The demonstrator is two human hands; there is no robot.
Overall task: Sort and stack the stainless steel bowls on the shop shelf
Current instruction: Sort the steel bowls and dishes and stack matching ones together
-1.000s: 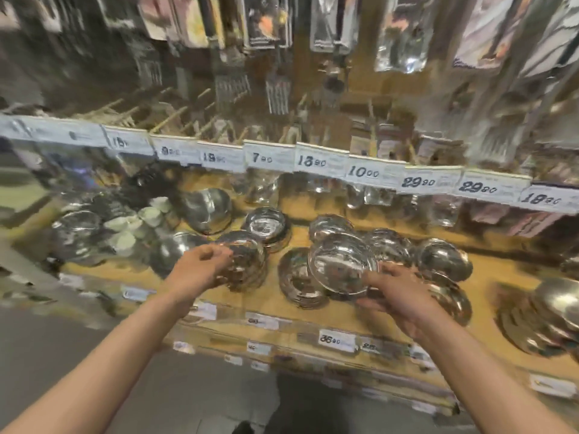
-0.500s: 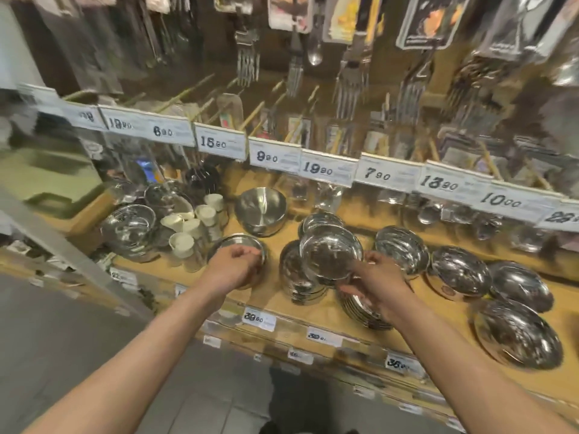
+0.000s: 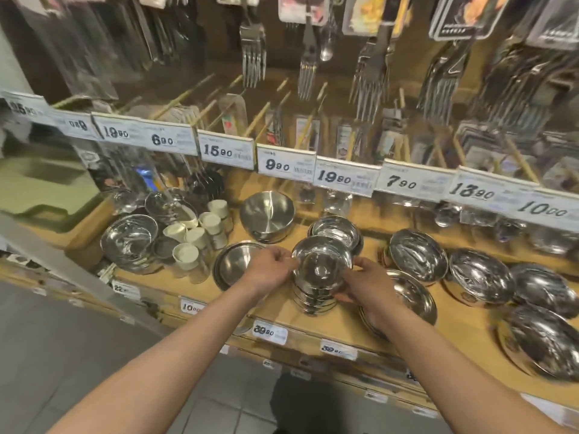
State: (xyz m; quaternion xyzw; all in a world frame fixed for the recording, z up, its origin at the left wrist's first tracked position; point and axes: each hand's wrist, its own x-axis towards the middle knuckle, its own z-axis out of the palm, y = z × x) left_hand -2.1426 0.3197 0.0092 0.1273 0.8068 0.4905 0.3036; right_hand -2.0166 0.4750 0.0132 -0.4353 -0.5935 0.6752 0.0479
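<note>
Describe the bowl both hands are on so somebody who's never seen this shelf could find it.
Start at the wooden shelf under the price tags and find the 19.90 tag. In front of it, the bowl tops a short stack, pinched between the left hand and right hand. No other bowl is being touched.

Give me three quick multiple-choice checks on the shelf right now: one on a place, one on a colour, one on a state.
1. Where is the bowl that both hands hold?
A. on top of a stack of bowls
B. on the floor
C. hung among the forks

2. What colour are the small cup lids at the left of the shelf?
A. red
B. white
C. black

3. How is the left hand?
A. flat on the shelf
B. hanging idle
C. pinching the bowl's rim

Key: 1 A, the top bowl sits on the stack between left hand and right hand. 2 B, the lids are white. 3 C, its fingers close on the rim.
</note>
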